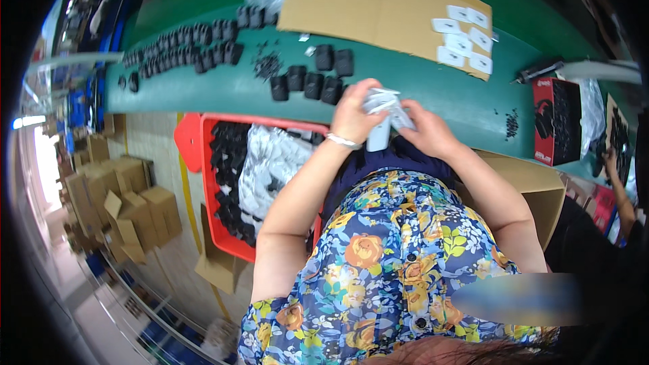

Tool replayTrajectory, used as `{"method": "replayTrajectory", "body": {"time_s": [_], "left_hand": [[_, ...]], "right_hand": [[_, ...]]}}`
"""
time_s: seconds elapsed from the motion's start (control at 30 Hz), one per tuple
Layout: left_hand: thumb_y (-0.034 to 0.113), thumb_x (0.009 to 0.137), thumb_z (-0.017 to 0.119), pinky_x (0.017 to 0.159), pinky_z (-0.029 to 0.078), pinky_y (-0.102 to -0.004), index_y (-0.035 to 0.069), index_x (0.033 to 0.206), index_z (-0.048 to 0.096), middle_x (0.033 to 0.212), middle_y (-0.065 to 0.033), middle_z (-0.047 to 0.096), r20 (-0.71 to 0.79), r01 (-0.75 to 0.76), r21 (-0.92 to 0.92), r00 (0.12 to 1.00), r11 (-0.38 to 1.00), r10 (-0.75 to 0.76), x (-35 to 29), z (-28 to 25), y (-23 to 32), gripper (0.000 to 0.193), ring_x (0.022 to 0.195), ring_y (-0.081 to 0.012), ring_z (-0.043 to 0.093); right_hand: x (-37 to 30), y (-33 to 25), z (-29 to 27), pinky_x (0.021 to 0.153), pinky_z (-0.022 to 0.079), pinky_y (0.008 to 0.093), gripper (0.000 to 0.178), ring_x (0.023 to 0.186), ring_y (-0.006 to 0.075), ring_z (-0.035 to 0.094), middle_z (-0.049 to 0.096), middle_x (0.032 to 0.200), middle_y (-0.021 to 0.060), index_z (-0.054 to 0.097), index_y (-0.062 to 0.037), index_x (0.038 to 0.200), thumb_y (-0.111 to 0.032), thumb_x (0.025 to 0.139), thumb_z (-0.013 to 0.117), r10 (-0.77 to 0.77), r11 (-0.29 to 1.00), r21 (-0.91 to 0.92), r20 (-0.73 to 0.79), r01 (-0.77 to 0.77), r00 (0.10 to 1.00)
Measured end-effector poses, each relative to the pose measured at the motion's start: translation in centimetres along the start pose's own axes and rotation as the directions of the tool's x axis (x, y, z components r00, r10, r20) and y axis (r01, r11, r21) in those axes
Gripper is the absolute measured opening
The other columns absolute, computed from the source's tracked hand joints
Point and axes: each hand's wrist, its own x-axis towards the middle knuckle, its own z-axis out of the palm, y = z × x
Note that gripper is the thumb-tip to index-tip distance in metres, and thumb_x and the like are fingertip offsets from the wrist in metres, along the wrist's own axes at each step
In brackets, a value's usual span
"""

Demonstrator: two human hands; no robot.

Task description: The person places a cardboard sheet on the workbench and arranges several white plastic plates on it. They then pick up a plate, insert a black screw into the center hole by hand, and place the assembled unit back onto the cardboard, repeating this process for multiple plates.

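While our left hand [355, 116] grips several pale plastic pieces [378, 135] at the near edge of the green table [422, 84], our right hand [430, 130] is closed on their other side, presumably to steady them. Black housings [313, 86] stand in rows, probably for easy reach, the nearest crowding our left hand; white plates [458, 43] lie on a cardboard sheet [365, 0], perhaps against scratches. A red crate [233, 250] flanks our left forearm.

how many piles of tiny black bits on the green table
2: left pile beside the black blocks, right pile beside the red box; more may hide behind it.
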Motion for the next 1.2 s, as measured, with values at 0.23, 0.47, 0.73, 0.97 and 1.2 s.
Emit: {"method": "replayTrajectory", "body": {"time_s": [0.23, 0.47, 0.73, 0.97, 1.2], "left_hand": [[0.008, 0.059, 0.071, 0.076, 0.046, -0.0318, 0.011, 0.105, 0.048, 0.096, -0.0101, 0.054, 0.297, 0.068, 0.002, 0.953, 0.998, -0.066, 1.2, 6.4, -1.7, 0.052, 0.087, -0.0233, 0.055], [0.014, 0.063, 0.069, 0.078, 0.045, -0.0381, 0.012, 0.113, 0.044, 0.106, -0.018, 0.047, 0.311, -0.053, 0.253, 0.95, 0.966, -0.029, -1.0, 5.4, -2.6, 0.057, 0.092, -0.0347, 0.051], [0.024, 0.061, 0.071, 0.087, 0.039, -0.0401, 0.009, 0.12, 0.042, 0.115, -0.02, 0.042, 0.498, -0.363, 0.586, 0.867, 0.725, 0.031, -0.1, 2.1, 0.2, 0.067, 0.103, -0.0365, 0.043], [0.022, 0.076, 0.063, 0.074, 0.045, -0.0301, 0.0, 0.109, 0.05, 0.099, -0.0137, 0.058, 0.569, 0.118, -0.002, 0.817, 0.993, -0.096, 1.2, 6.2, 2.4, 0.042, 0.086, -0.0215, 0.056], [0.014, 0.087, 0.049, 0.061, 0.049, -0.0239, 0.001, 0.106, 0.052, 0.091, -0.0059, 0.06, 0.601, 0.647, -0.378, 0.715, 0.662, -0.357, -0.5, 8.8, 1.0, 0.024, 0.071, -0.011, 0.058]], "right_hand": [[-3.5, 8.0, 2.5, 0.07, 0.046, 0.0338, 0.04, 0.08, 0.0258, 0.059, 0.061, 0.087, 0.0131, 0.047, -0.0089, 0.11, -0.014, 0.072, 0.061, 0.237, 0.934, 0.303, -0.133, -0.188, 0.962], [-4.3, 8.2, 4.8, 0.069, 0.046, 0.0313, 0.03, 0.075, 0.022, 0.059, 0.061, 0.084, 0.0106, 0.055, -0.0071, 0.101, -0.012, 0.073, 0.061, 0.396, 0.85, 0.426, -0.132, -0.309, 0.909], [-7.0, 9.2, 1.1, 0.059, 0.041, 0.0198, 0.024, 0.064, 0.0063, 0.048, 0.058, 0.083, 0.0001, 0.056, -0.0024, 0.104, -0.008, 0.081, 0.054, 0.478, 0.64, 0.684, 0.0, -0.348, 0.879], [-7.2, 4.7, 0.4, 0.056, 0.045, 0.0185, 0.02, 0.064, 0.0068, 0.055, 0.058, 0.082, 0.003, 0.05, -0.0039, 0.101, -0.01, 0.082, 0.055, 0.517, 0.27, 0.958, -0.059, -0.097, 0.854], [-6.7, 4.1, 2.7, 0.057, 0.048, 0.0222, 0.019, 0.068, 0.0106, 0.058, 0.058, 0.084, 0.0047, 0.051, -0.0017, 0.097, -0.009, 0.081, 0.057, 0.632, 0.377, 0.926, -0.247, -0.013, 0.734]]}}
